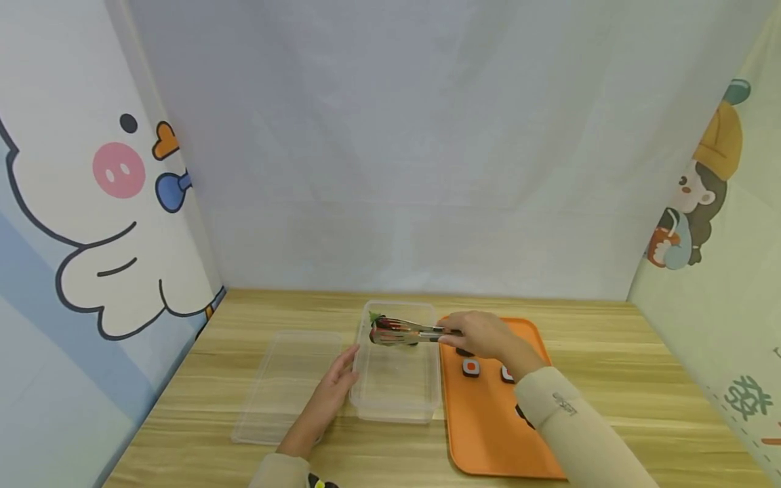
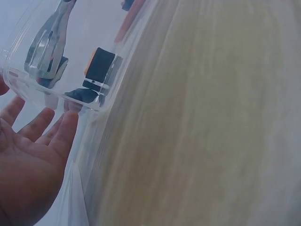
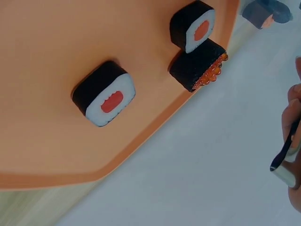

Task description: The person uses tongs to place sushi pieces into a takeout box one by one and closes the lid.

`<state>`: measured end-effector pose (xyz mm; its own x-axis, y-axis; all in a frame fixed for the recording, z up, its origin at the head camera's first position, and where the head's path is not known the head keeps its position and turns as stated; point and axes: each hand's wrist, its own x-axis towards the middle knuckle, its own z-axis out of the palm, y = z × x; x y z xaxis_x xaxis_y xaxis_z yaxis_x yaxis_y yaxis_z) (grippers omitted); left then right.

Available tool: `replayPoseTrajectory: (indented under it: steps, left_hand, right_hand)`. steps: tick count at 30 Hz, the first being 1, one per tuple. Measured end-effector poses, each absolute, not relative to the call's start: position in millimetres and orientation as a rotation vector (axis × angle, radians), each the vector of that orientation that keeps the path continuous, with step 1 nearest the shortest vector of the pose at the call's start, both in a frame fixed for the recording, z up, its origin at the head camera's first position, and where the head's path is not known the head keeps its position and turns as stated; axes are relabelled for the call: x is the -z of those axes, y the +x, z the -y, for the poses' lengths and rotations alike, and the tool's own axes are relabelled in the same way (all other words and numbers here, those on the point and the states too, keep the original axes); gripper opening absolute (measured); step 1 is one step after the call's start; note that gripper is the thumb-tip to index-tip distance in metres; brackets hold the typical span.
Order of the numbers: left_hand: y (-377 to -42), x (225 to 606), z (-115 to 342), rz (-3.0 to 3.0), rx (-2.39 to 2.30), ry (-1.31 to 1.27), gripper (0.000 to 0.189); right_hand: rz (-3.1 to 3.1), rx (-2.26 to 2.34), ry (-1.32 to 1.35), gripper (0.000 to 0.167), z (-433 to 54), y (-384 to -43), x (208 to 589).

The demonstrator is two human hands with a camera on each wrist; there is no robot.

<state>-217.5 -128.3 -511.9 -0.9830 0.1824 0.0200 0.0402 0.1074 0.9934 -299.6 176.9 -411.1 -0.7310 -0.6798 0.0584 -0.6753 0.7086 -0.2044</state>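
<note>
In the head view, my right hand (image 1: pixel 478 333) grips a pair of metal tongs (image 1: pixel 421 332) by the dark handles. The tongs' slotted ends lie at the far part of a clear plastic container (image 1: pixel 396 390). A dark sushi piece shows at those ends in the left wrist view, and a dark roll (image 2: pixel 100 66) with an orange edge sits in the container's corner. The fingers of my left hand (image 1: pixel 332 390) are extended and touch the container's left side. In the right wrist view, my right hand (image 3: pixel 292 117) is only partly visible, with the tongs' handle.
Right of the container lies an orange tray (image 1: pixel 482 434) with several sushi rolls, including a white-ringed roll (image 1: pixel 470 367) and a roe-topped roll (image 3: pixel 198 64). A clear flat lid (image 1: pixel 287 379) lies on the wooden table (image 1: pixel 183 407) to the left. Printed cloth walls enclose the table.
</note>
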Motion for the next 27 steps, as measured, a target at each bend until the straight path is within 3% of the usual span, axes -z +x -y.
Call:
replayPoseTrajectory:
  steps: [10, 27]
  left_hand:
    - [-219, 513, 128, -2.252, -2.032, 0.19, 0.052]
    - [-218, 511, 128, -2.255, -2.033, 0.212, 0.052]
  right_hand:
    - [-2.919, 0.349, -1.101, 0.039, -190, -297, 399]
    - [-2.968, 0.405, -0.915, 0.046, -269, -284, 392]
